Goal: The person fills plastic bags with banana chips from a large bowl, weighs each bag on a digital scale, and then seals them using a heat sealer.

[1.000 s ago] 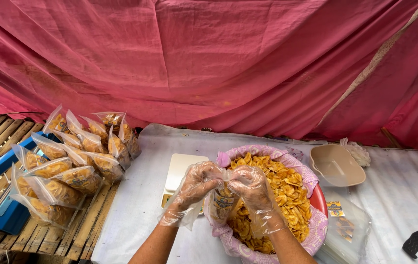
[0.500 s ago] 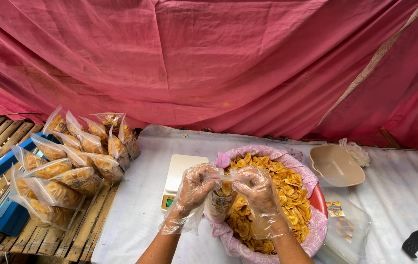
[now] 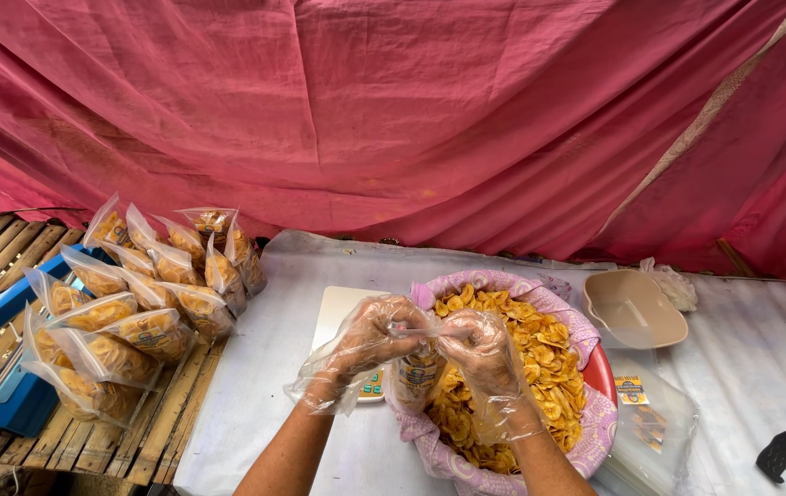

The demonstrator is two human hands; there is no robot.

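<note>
Both my hands wear loose clear plastic gloves. My left hand (image 3: 362, 338) and my right hand (image 3: 477, 349) pinch the top edge of a small clear bag (image 3: 418, 372) holding yellow chips and a printed label. The bag hangs upright between them, over the near-left rim of a red basin (image 3: 601, 372) lined with a pink patterned cloth (image 3: 586, 432) and heaped with yellow banana chips (image 3: 512, 363). A white kitchen scale (image 3: 342, 312) lies just behind my left hand.
Several filled chip bags (image 3: 135, 294) are piled at the left on bamboo slats. A blue box (image 3: 11, 400) sits below them. A beige plastic scoop (image 3: 633, 308) and a stack of empty bags (image 3: 645, 427) lie to the right. A red tarp hangs behind.
My hands and the bag have shifted slightly away from me, with the fingers working along the bag's top edge. Everything else stays put.
</note>
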